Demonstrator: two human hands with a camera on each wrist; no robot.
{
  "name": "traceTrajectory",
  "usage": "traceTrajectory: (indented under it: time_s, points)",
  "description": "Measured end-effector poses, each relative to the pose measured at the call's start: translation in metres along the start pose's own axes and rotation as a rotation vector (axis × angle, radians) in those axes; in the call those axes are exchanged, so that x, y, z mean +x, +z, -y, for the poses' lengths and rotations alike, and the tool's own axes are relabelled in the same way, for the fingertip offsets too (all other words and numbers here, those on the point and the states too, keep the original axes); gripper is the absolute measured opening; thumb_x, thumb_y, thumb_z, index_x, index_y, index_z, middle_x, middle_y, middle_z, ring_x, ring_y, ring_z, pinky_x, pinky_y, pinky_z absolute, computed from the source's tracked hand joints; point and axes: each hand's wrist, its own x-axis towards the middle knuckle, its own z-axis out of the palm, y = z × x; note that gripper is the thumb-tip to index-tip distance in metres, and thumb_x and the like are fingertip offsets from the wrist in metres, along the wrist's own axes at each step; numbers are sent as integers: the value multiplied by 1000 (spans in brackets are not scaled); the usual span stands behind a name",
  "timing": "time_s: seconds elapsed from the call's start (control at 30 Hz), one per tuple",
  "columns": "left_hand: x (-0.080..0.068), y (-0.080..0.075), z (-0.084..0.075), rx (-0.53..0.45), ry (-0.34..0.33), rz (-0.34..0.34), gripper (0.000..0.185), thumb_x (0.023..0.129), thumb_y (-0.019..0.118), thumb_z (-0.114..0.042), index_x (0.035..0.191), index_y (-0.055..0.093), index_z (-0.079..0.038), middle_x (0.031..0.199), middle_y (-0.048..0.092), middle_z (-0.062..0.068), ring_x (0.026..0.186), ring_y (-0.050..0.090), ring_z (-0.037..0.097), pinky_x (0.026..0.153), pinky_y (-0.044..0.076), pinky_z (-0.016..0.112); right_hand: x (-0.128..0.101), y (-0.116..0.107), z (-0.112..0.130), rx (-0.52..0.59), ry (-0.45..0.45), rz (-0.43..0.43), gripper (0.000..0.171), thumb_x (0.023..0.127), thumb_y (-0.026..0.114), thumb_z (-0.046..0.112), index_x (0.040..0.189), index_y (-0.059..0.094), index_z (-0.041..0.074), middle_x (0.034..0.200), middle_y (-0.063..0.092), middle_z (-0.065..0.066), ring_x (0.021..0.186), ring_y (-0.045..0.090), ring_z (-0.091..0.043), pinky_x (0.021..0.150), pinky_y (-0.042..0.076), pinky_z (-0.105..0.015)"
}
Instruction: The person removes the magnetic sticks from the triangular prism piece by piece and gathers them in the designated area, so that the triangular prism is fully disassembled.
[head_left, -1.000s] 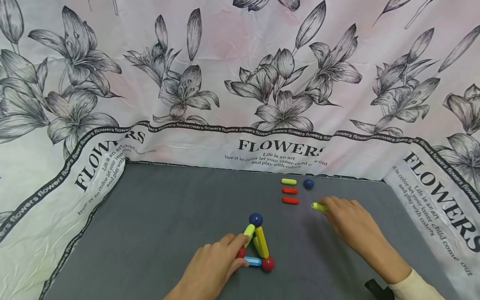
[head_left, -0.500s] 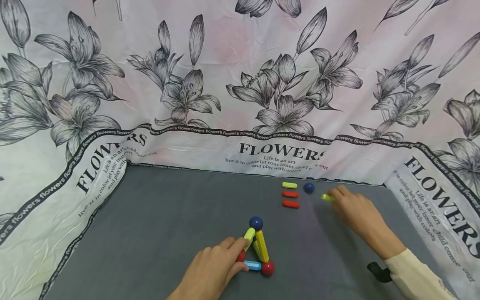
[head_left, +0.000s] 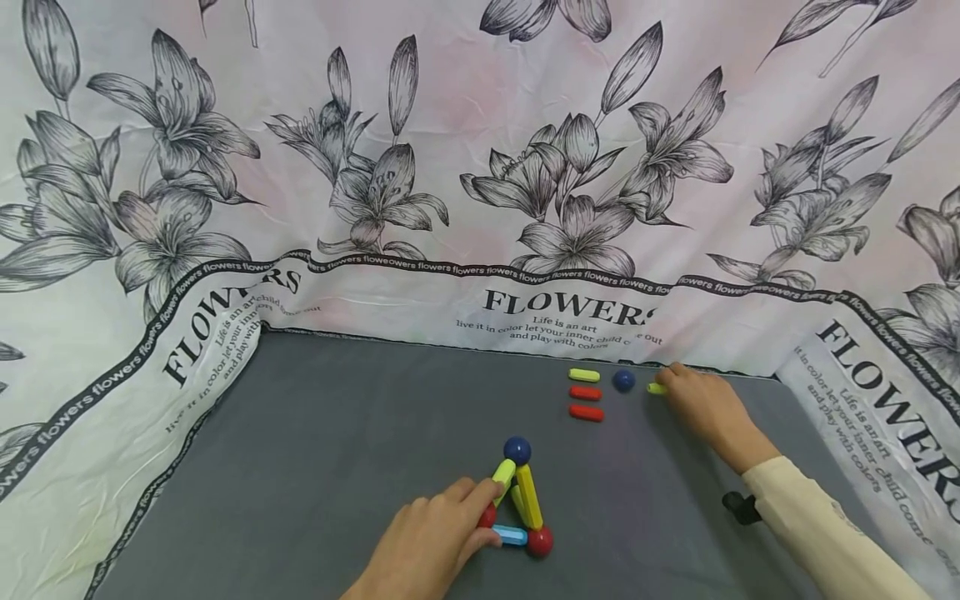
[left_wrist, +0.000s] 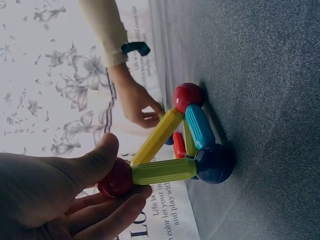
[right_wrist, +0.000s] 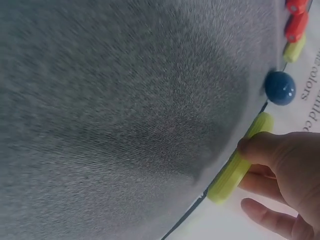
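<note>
My left hand (head_left: 435, 533) grips a red ball (left_wrist: 118, 178) of a ball-and-stick frame, thumb on one side and fingers on the other. The frame joins a yellow stick (head_left: 529, 497), lime-green sticks (left_wrist: 164, 171), a light-blue stick (head_left: 512, 535), another red ball (head_left: 540, 542) and a dark-blue ball (head_left: 517, 451). It stands on the grey table. Farther back, my right hand (head_left: 708, 408) pinches a loose lime-green building stick (right_wrist: 232, 172) between thumb and fingers. Its tip points toward a loose blue ball (right_wrist: 280, 88), with a small gap between them. Whether that stick touches the table, I cannot tell.
Left of the loose blue ball, two red sticks (head_left: 586, 402) and a lime-green stick (head_left: 584, 376) lie in a column. A flower-printed cloth (head_left: 390, 287) borders the grey table (head_left: 337, 417) at the back and sides. A black strap (head_left: 741, 507) hangs by the right sleeve.
My right hand has carried the lime-green stick away toward the table's back edge, to the right of the loose blue ball. My left hand keeps its grip on the frame.
</note>
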Motion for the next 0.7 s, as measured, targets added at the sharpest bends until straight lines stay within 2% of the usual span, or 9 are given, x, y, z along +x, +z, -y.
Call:
traceTrajectory:
  time_s: [0.27,0.5,0.7]
  points:
    - [1,0,0,-18,-14,21,44,95,78,-39,134,62,-24,98,61,-9,60,46,1,54,44,20,11,13,-11,13,-5,26,10,94,72,-3,103,71,2,87,63,-11,60,57,-24,57,53,-49]
    - [2,0,0,2,15,-17,43,94,79,-38,131,63,-21,91,57,-10,59,44,0,53,42,19,15,18,-15,26,12,39,7,96,69,-3,102,70,1,89,63,-13,61,60,-27,57,54,-51]
    - [0,1,0,-4,-6,-3,44,94,78,-39,132,64,-23,94,59,-9,59,45,0,53,43,19,14,23,-15,21,-4,17,6,96,68,-2,101,69,1,83,59,-10,60,59,-28,56,52,-52]
